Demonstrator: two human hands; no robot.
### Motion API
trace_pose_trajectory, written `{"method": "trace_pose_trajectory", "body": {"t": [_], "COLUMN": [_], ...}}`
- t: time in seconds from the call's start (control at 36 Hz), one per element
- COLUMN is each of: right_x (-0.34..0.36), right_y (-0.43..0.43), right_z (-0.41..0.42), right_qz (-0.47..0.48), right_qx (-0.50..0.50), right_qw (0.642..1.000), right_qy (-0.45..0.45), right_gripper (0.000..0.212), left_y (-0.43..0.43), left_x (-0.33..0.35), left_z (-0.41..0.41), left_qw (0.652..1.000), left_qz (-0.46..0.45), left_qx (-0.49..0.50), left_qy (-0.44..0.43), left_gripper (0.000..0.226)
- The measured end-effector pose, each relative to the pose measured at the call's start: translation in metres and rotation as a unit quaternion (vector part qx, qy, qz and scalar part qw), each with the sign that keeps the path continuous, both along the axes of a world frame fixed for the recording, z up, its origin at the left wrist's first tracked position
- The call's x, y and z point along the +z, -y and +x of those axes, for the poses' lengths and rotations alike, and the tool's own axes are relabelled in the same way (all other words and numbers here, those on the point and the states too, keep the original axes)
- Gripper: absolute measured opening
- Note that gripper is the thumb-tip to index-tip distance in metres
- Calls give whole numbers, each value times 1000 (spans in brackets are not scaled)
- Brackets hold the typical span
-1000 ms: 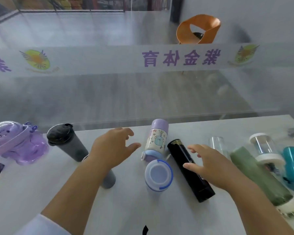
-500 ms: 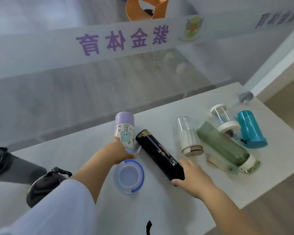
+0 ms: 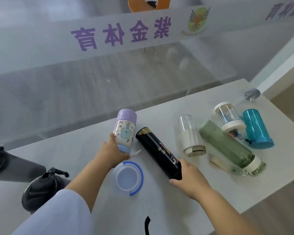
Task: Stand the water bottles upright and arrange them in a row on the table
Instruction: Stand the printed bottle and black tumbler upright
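Meanwhile, left hand (image 3: 112, 154) grips cartoon bottle (image 3: 125, 131); right hand (image 3: 190, 181) grips black bottle (image 3: 158, 152).

Left hand (image 3: 111, 154) now gripping cartoon bottle (image 3: 125, 131); right hand (image 3: 189, 181) now clasping black bottle (image 3: 158, 152).

Bare table (image 3: 185, 206) before crowded bottles (image 3: 227, 146)

Lying flat — black flask (image 3: 159, 152), green bottle (image 3: 227, 146), teal bottle (image 3: 255, 128); cartoon-printed bottle (image 3: 125, 131) tilted toward 12 o'clock.
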State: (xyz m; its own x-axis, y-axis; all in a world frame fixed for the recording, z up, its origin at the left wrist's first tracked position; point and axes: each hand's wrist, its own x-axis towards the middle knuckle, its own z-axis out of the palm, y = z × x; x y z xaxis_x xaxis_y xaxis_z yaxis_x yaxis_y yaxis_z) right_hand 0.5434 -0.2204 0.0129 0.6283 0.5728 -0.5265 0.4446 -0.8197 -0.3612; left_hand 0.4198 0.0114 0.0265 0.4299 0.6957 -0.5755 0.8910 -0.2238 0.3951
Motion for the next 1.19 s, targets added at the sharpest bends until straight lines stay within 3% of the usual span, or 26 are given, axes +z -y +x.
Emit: {"method": "trace_pose_trajectory", "body": {"t": [0.31, 0.5, 0.69, 0.89, 1.03, 1.19], "right_x": [62, 102, 113, 108, 105, 103], "right_y": [-10, -36, -56, -65, -68, -67], "right_z": [9, 14, 15, 17, 16, 12], "right_qz": [182, 287, 281, 272, 272, 268], "right_qx": [-73, -42, 25, 111, 114, 114], "right_qw": [977, 952, 952, 952, 952, 953], "right_qy": [81, 97, 117, 87, 82, 87], "right_gripper": [50, 49, 40, 56, 59, 57], "left_y": [-19, -35, -41, -33, -27, -28], "left_x": [52, 87, 100, 95, 86, 78], "left_z": [-3, 1, 6, 0, -10, -22], "left_qw": [994, 988, 980, 966, 964, 965], "left_qz": [66, 126, 161, 154, 168, 155], "left_qx": [19, -16, -85, -140, -95, -59], "left_qy": [86, 90, 79, 150, 182, 202], "left_gripper": [75, 61, 58, 55, 53, 68]}}
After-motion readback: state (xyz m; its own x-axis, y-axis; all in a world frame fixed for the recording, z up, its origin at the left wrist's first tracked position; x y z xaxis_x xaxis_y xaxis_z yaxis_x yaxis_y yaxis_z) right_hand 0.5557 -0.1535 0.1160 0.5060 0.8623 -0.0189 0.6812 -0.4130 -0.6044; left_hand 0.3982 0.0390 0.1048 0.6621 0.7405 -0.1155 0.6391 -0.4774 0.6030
